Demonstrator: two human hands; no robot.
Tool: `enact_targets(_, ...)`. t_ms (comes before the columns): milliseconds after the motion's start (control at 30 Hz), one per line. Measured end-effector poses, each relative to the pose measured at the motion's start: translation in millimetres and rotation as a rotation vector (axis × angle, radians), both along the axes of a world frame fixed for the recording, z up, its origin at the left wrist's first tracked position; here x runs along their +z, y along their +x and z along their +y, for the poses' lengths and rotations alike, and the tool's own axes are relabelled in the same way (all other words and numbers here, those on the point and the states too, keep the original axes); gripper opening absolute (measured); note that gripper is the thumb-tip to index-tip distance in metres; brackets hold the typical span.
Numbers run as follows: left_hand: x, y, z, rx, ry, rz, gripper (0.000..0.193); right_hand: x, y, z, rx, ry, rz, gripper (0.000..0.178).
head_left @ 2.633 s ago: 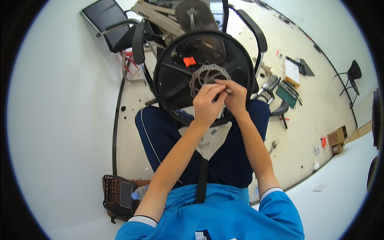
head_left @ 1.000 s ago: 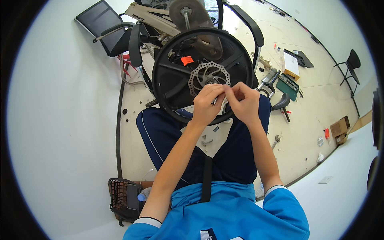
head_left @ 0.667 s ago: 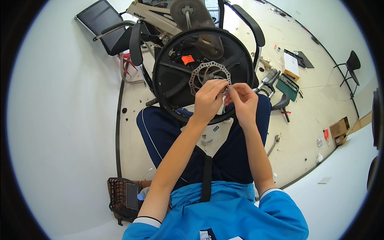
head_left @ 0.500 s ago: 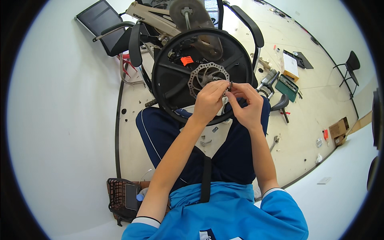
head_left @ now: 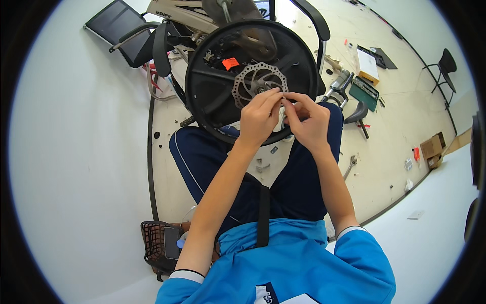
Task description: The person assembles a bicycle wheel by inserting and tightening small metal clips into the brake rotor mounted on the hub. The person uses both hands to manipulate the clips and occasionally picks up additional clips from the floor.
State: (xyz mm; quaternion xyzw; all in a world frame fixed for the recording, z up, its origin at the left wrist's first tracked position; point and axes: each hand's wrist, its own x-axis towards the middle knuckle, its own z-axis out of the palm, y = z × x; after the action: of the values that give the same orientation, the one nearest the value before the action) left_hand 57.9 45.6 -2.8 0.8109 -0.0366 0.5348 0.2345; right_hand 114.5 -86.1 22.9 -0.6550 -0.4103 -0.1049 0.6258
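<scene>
A black bicycle wheel lies in front of me, its silver perforated brake disc facing up. Over the lower right edge of the disc, my left hand and my right hand meet fingertip to fingertip. Both are closed in a pinch. Whatever sits between the fingertips is too small and covered to name. Part of the disc is hidden behind my left fingers. An orange tag rests inside the wheel, above the disc.
Behind the wheel are a bicycle frame and a black office chair. To the right lie a fork, a saddle, a green tool case and a wrench. A black basket stands at lower left.
My view has shifted, so the wheel sits higher in the picture. The small dark piece that showed at my fingertips is now hidden. Both hands stay together by the disc.
</scene>
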Motion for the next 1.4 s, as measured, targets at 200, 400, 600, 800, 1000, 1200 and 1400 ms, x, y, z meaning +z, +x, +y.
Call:
enact_targets(200, -9.3, -3.3, 5.3, 0.075, 0.039, -0.050, 0.029, -4.8, -17.3, 9.4, 0.293, 0.199, 0.628, 0.014)
enact_targets(400, -6.2, -2.5, 7.6, 0.026, 0.116, -0.051, 0.032, 7.8, -8.8, -5.1, -0.063, -0.025, -0.275, 0.014)
enact_targets(600, 0.8, 0.5, 11.0, -0.005, 0.158, -0.015, 0.029, 14.8, 2.8, -3.6, -0.033, 0.014, 0.000, 0.014)
enact_targets(800, 10.1, -2.5, 23.4, -0.020, 0.208, 0.023, 0.032, 23.5, 10.3, -11.5, -0.084, -0.137, -0.438, 0.018)
enact_targets(1000, 6.6, -3.0, 18.3, -0.012, 0.104, 0.004, 0.027, 1.7, -0.8, -2.4, -0.098, -0.070, -0.314, 0.009)
enact_targets(1200, -3.0, -1.8, 12.0, 0.009, 0.001, -0.044, 0.024, -10.1, -11.1, 8.1, -0.190, -0.092, -0.247, 0.023)
enact_targets(1400, 1.8, -1.7, 19.6, -0.014, 0.082, -0.026, 0.031, 19.4, -14.5, -2.7, -0.079, -0.040, -0.349, 0.014)
